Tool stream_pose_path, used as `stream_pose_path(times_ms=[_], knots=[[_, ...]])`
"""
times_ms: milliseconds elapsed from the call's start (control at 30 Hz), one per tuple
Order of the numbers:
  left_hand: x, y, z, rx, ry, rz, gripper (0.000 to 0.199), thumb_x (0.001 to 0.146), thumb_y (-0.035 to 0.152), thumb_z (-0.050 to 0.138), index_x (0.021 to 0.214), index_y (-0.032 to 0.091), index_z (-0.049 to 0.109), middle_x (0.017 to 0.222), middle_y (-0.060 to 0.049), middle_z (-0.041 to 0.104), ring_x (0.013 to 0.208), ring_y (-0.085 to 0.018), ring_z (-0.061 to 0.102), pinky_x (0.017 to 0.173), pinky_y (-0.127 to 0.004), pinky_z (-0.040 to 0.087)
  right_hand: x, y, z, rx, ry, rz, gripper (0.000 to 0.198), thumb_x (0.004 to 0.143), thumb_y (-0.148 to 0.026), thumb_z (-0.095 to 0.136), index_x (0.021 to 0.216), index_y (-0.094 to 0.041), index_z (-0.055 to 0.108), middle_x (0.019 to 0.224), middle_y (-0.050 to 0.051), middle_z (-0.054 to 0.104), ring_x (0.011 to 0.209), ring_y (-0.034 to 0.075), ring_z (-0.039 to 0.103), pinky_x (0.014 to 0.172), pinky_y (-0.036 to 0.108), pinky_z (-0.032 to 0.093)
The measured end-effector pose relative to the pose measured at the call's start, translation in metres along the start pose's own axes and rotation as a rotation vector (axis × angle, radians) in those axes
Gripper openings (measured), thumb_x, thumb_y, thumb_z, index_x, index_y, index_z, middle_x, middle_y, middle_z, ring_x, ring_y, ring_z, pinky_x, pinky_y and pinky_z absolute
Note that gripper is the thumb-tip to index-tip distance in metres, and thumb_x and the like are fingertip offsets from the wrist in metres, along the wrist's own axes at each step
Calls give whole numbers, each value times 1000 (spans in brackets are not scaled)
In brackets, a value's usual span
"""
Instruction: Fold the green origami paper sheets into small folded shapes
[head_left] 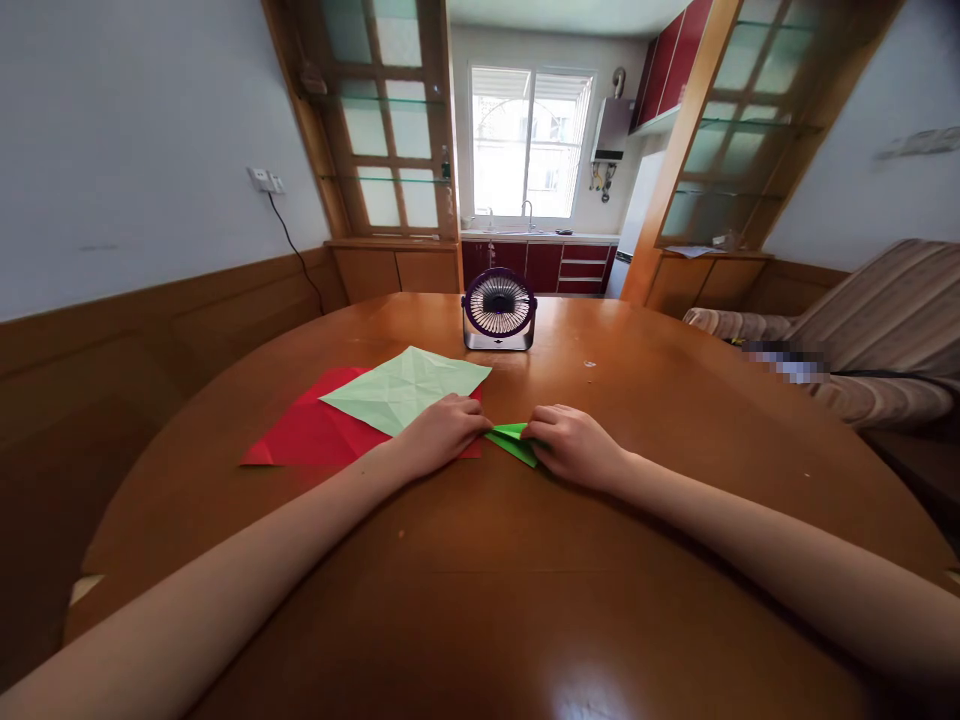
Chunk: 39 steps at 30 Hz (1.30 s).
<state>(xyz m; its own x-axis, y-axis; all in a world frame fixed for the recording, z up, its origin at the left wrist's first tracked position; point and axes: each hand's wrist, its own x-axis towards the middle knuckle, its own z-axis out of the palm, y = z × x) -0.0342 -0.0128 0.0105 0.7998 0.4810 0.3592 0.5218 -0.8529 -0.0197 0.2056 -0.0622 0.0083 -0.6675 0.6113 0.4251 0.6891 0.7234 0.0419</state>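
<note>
Between my hands is a small folded piece of bright green paper [513,443], close above or on the wooden table. My left hand [448,425] pinches its pointed left end with the fingertips. On the other side, my right hand [574,442] grips the paper's right part and hides some of it. A creased pale green sheet [401,385] lies beyond my left hand, on top of a red sheet [300,430]. My left hand and forearm cover part of the red sheet.
The round-ended wooden table [465,600] spreads out in front of me. A small dark fan [499,310] stands beyond the papers. A striped sofa [877,320] is off to the right, and a kitchen window [531,145] is at the back.
</note>
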Motion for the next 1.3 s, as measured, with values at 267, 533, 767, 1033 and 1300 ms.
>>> stream_pose_path(times_ms=[267, 533, 767, 1033, 1300], knots=[[-2, -4, -1, 168, -21, 81, 28, 96, 20, 44, 103, 19, 71, 84, -6, 64, 77, -17, 59, 75, -30, 45, -16, -1, 3, 307, 66, -102, 30, 91, -20, 48, 114, -20, 66, 110, 11, 65, 94, 20, 66, 81, 32, 56], [-6, -8, -6, 175, -30, 143, 30, 98, 28, 43, 105, 23, 71, 84, -6, 64, 75, -16, 58, 73, -29, 43, -19, 2, 6, 337, 22, -214, 39, 90, -19, 46, 126, -21, 61, 129, 11, 61, 110, 22, 64, 92, 36, 55], [-8, -9, -4, 232, -1, 138, 31, 99, 30, 41, 103, 24, 72, 83, -5, 64, 72, -15, 57, 69, -27, 41, -19, 5, 4, 340, -34, -248, 40, 87, -17, 50, 126, -18, 61, 131, 11, 60, 119, 24, 59, 98, 37, 52], [-11, -8, -4, 235, -34, 102, 30, 98, 29, 43, 107, 27, 71, 82, -2, 63, 67, -12, 57, 64, -24, 41, -18, 7, 1, 297, -51, -337, 39, 86, -17, 47, 120, -17, 64, 128, 11, 61, 122, 22, 56, 102, 38, 49], [-13, -10, 2, 254, 7, 108, 30, 98, 28, 43, 106, 26, 72, 83, -2, 63, 60, -10, 56, 57, -22, 39, -14, 14, 0, 247, -49, -481, 39, 88, -18, 44, 123, -13, 62, 125, 14, 63, 127, 24, 52, 104, 40, 47]])
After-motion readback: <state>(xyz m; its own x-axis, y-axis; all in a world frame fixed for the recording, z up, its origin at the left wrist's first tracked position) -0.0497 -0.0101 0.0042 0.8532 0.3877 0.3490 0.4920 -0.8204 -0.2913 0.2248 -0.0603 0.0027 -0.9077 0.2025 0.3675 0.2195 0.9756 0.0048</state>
